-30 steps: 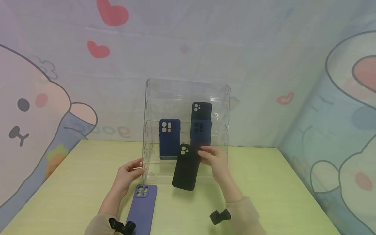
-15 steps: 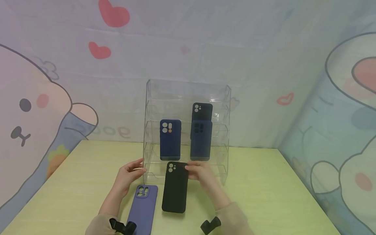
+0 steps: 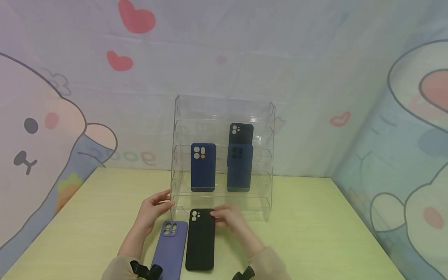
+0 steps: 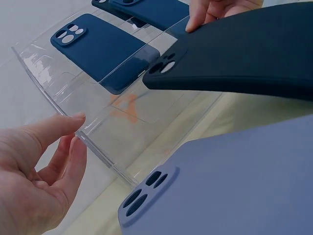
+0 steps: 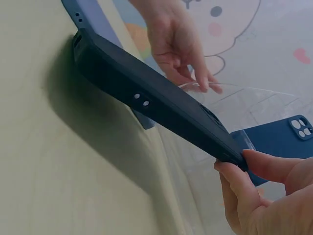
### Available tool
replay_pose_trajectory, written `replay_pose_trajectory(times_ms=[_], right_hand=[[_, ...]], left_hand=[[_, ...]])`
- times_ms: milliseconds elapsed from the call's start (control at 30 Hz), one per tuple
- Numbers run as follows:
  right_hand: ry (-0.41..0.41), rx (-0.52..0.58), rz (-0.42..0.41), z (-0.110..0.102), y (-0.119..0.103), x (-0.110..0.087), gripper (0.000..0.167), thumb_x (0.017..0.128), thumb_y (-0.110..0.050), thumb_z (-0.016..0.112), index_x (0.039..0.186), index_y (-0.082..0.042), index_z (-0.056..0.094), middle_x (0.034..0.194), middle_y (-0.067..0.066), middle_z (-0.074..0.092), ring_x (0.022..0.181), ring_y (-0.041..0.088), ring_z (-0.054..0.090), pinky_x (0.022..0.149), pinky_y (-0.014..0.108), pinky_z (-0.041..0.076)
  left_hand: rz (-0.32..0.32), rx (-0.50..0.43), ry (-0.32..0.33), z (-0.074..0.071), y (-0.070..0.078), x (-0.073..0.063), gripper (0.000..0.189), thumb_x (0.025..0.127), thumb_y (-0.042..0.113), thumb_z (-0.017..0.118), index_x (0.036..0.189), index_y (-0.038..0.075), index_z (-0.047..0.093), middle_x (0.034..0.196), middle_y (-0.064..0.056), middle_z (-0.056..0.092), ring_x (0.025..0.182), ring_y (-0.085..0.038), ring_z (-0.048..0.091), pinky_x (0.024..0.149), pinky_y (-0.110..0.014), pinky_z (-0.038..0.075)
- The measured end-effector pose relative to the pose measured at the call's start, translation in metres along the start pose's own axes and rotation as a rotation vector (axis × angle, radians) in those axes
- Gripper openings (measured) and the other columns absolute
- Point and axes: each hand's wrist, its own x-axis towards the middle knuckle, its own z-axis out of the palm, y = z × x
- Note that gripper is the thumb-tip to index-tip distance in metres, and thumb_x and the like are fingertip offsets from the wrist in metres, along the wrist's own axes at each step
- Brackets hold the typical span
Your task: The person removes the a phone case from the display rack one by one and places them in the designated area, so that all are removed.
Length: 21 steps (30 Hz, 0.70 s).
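Note:
A black phone case [image 3: 200,241] is pinched at its top right corner between the thumb and fingers of my right hand [image 3: 229,218]. In the right wrist view the black case slants over the table, its shadow beneath it. My left hand [image 3: 151,210] grips the left side edge of a clear acrylic display rack [image 3: 220,202], thumb in front and fingers behind, as the left wrist view shows. A purple phone case [image 3: 170,249] lies on the table just left of the black case, its lower end partly covered by the left wrist's camera mount.
Two blue phone cases [image 3: 203,171] stand side by side in the rack, with a dark phone case [image 3: 241,132] on a higher tier behind the right one. A printed cloth [image 3: 301,85] hangs behind the pale yellow table [image 3: 308,217].
My right hand has brought the black case down and left, away from the rack's front to beside the purple case, turning it more upright in view. My left hand stays on the rack.

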Motion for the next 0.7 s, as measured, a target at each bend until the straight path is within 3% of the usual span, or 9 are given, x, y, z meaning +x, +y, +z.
replay_pose_trajectory(times_ms=[267,500,700], right_hand=[[0.044,-0.113,0.020,0.006,0.002,-0.008,0.032,0.083,0.000,0.067,0.109,0.018,0.063,0.072,0.001,0.063,0.057,0.007,0.058,0.055,0.018,0.056],[0.104,-0.209,-0.003,0.011,-0.001,-0.014,0.024,0.081,0.003,0.069,0.100,0.016,0.066,0.074,0.006,0.064,0.057,0.010,0.058,0.057,0.026,0.059],[0.125,-0.275,0.000,0.015,0.003,-0.015,0.018,0.080,0.003,0.071,0.095,0.012,0.067,0.079,0.010,0.066,0.058,0.010,0.059,0.055,0.025,0.059]], left_hand=[[0.004,0.004,-0.001,0.000,0.002,-0.002,0.058,0.093,0.008,0.065,0.147,0.004,0.044,0.115,-0.002,0.056,0.088,0.003,0.063,0.086,-0.014,0.053],[0.005,-0.004,0.002,0.000,0.002,-0.003,0.057,0.093,0.007,0.065,0.146,0.003,0.044,0.113,-0.001,0.056,0.087,0.002,0.063,0.086,-0.014,0.053],[0.001,-0.006,0.002,0.001,0.003,-0.003,0.058,0.093,0.007,0.065,0.146,0.003,0.044,0.116,-0.004,0.056,0.087,0.002,0.063,0.086,-0.014,0.053]])
